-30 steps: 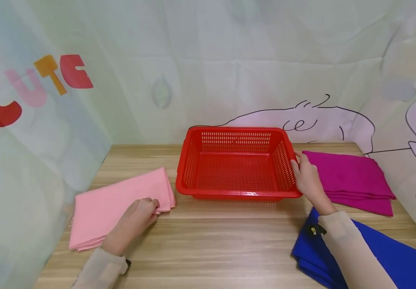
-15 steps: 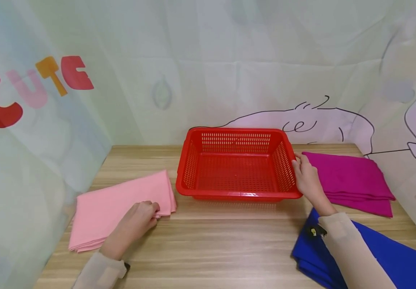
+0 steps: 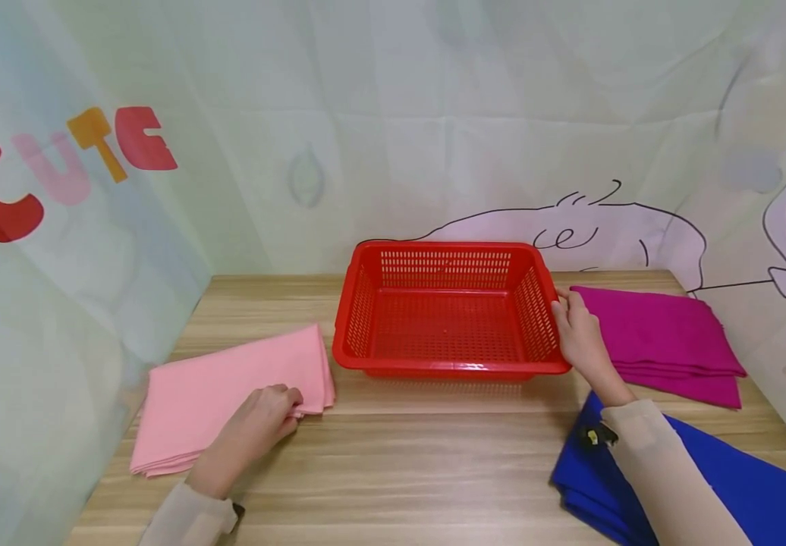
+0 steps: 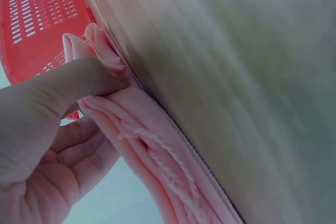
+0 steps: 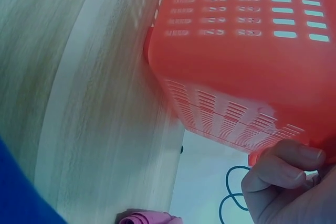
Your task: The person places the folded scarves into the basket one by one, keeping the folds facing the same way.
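A folded pink cloth (image 3: 222,387) lies on the left of the table. My left hand (image 3: 256,425) pinches its near edge close to the right-hand corner. In the left wrist view the thumb presses on the stacked layers of the pink cloth (image 4: 142,124), and the other fingers curl behind them. A red plastic basket (image 3: 451,371) with slotted walls stands at the centre back, nothing inside it. My right hand (image 3: 580,341) grips its right rim. In the right wrist view the fingers curl at the edge of the red basket (image 5: 236,61), partly cut off by the frame.
Right of the basket lies a folded magenta cloth (image 3: 659,330). A folded blue cloth (image 3: 734,478) lies nearer, partly under my right forearm. The wood-grain table (image 3: 400,470) meets printed fabric walls (image 3: 393,152) at the back and sides. A dark cable (image 5: 227,195) shows beyond the table edge.
My left hand and the pink cloth's right end have shifted slightly right and toward me. The basket and my right hand have stayed in place.
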